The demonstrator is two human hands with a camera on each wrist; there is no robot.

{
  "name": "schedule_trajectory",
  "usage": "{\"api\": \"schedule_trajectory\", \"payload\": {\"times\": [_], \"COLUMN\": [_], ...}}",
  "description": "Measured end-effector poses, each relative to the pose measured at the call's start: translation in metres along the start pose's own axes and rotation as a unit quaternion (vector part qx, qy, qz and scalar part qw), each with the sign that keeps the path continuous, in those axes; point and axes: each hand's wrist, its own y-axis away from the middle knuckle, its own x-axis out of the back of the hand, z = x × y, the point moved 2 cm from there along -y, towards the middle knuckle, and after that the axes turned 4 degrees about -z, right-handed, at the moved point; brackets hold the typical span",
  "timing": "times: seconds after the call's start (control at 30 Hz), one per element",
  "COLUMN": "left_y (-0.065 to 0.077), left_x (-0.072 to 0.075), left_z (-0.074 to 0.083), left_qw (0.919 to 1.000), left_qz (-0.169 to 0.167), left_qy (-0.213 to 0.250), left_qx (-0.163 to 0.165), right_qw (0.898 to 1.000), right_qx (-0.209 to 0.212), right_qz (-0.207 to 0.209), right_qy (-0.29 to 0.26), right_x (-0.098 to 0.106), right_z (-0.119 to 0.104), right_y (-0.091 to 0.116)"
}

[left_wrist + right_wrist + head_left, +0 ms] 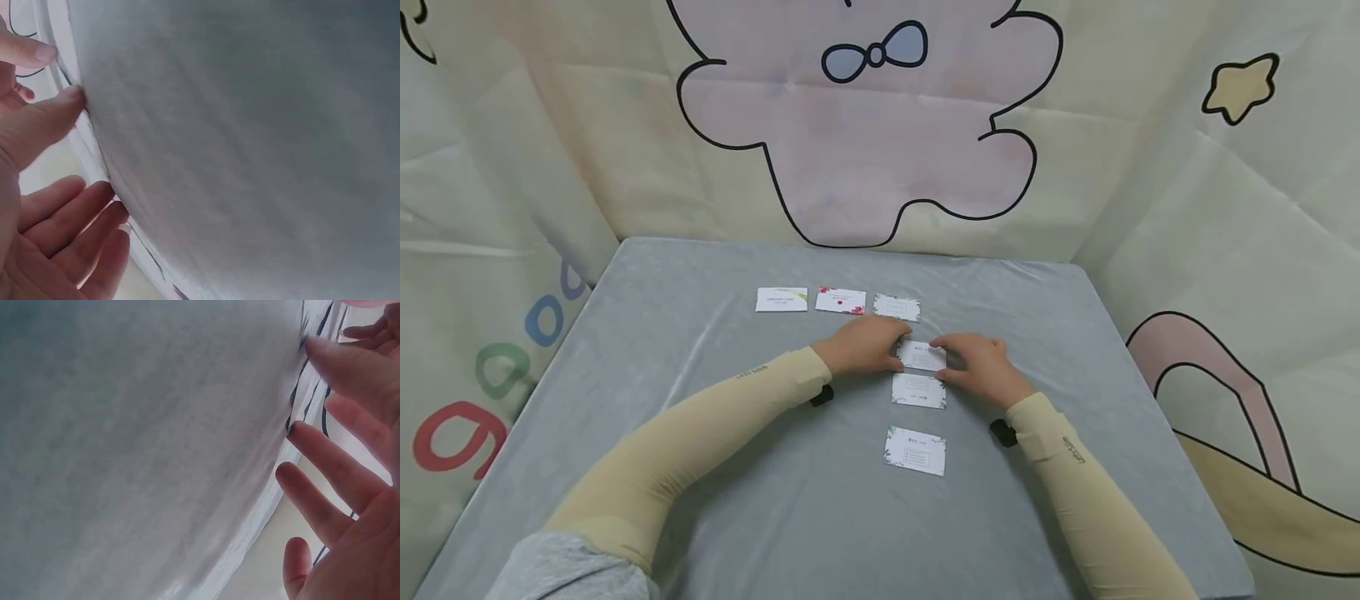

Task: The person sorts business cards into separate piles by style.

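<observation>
OK, L hand (865, 343) and R hand (981, 367) flank the white card (922, 356) on the tabletop (760, 500), fingers loose, tips at its ends, neither clenched. Card's flat btwn 'em, long axis running approx. L–R, hand to hand, so neither's nearer. 2nd card (918, 391) lies just nearside of the hands; 3rd card (915, 451) well apart, same side. Beyond L hand: leafy card (897, 307), red-trim card (841, 301), green-corner card (781, 300), side by side.
</observation>
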Motion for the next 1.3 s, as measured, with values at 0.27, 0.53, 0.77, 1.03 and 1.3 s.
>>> {"api": "schedule_trajectory", "payload": {"times": [0.27,0.53,0.77,1.03,1.3], "left_y": [-0.003,-0.010,-0.025,-0.032,-0.031], "left_x": [0.002,0.014,0.027,0.025,0.025], "left_z": [-0.001,-0.026,-0.055,-0.066,-0.070], "left_qw": [0.9999,0.9997,0.9981,0.9973,0.9965], "left_qz": [0.002,0.020,0.044,0.028,0.032], "left_qy": [-0.009,-0.014,0.005,0.016,0.022], "left_qx": [-0.005,0.009,0.042,0.066,0.074], "right_qw": [1.000,0.999,0.999,0.998,0.998], "right_qx": [-0.002,0.013,-0.009,-0.047,-0.048], "right_qz": [0.009,0.033,0.030,0.010,0.031], "right_qy": [-0.004,-0.020,-0.023,-0.032,-0.021], "right_x": [-0.004,-0.001,0.004,0.000,-0.002], "right_z": [0.004,0.001,0.005,0.005,-0.001], "right_y": [-0.006,-0.029,-0.076,-0.099,-0.103]}}
